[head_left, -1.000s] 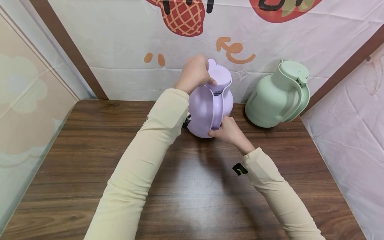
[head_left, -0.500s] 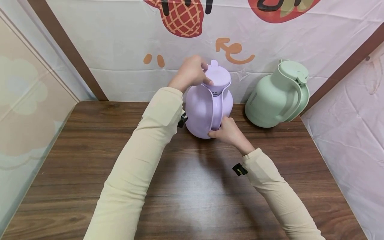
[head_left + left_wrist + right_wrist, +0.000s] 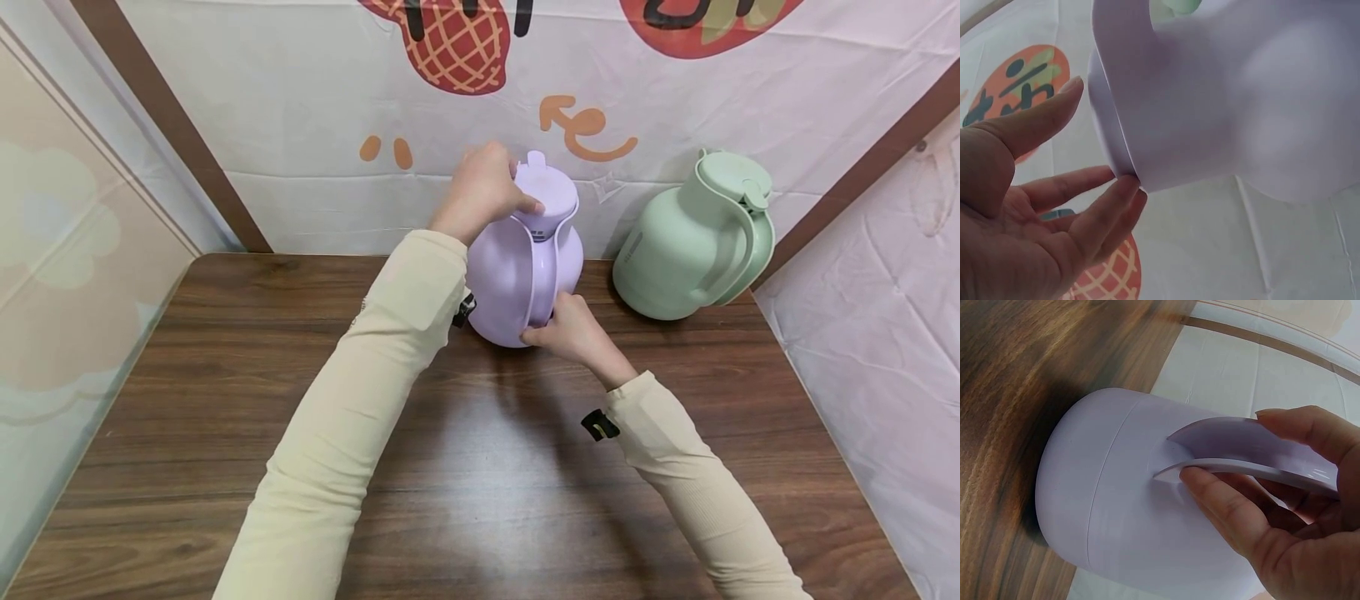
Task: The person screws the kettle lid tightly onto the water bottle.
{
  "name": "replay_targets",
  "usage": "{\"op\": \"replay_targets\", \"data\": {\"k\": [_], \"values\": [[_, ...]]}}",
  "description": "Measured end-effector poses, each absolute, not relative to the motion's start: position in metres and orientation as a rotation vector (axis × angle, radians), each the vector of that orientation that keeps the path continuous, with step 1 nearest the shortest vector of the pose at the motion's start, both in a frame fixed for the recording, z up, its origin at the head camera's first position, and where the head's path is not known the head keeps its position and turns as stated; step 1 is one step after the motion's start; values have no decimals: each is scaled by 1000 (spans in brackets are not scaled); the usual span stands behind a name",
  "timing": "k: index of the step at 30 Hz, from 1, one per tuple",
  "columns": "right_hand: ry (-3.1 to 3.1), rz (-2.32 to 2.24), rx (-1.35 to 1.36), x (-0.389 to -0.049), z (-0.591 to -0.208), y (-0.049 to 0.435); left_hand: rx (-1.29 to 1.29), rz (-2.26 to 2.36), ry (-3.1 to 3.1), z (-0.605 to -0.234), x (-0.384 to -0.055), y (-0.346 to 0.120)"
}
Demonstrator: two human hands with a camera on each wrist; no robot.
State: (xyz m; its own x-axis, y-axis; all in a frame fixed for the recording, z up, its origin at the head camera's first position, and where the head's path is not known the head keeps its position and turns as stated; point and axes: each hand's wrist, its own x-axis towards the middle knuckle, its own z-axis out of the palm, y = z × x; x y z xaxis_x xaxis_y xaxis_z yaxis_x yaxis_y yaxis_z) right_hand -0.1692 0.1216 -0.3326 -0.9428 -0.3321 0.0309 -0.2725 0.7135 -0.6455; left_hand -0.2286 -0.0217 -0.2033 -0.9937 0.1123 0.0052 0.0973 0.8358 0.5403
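A lilac thermos jug (image 3: 498, 279) stands upright near the table's back edge. My left hand (image 3: 483, 187) is at its round lid (image 3: 549, 190), fingers bent around the far side. In the left wrist view, fingertips (image 3: 1127, 182) touch the lid's edge, and the thumb lies close over the lid's top. Low on the jug, my right hand (image 3: 573, 329) grips the handle (image 3: 545, 279). The right wrist view shows the thumb on one edge of the handle (image 3: 1229, 440) and fingers on the other.
A mint green thermos jug (image 3: 678, 250) stands to the right, its handle turned towards the front right. A printed cloth wall (image 3: 315, 200) rises directly behind the wooden table (image 3: 480, 500). Side walls close off left and right.
My left hand shifted slightly left along the lid, then back right, its thumb now further over the lid's front. The lid's tab has turned a little right. The right hand stays put.
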Motion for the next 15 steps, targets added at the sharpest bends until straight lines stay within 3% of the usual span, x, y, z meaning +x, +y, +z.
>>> {"op": "replay_targets", "data": {"k": [15], "values": [[2832, -1023, -473, -169, -332, 121, 136, 814, 3044, -204, -223, -12]]}}
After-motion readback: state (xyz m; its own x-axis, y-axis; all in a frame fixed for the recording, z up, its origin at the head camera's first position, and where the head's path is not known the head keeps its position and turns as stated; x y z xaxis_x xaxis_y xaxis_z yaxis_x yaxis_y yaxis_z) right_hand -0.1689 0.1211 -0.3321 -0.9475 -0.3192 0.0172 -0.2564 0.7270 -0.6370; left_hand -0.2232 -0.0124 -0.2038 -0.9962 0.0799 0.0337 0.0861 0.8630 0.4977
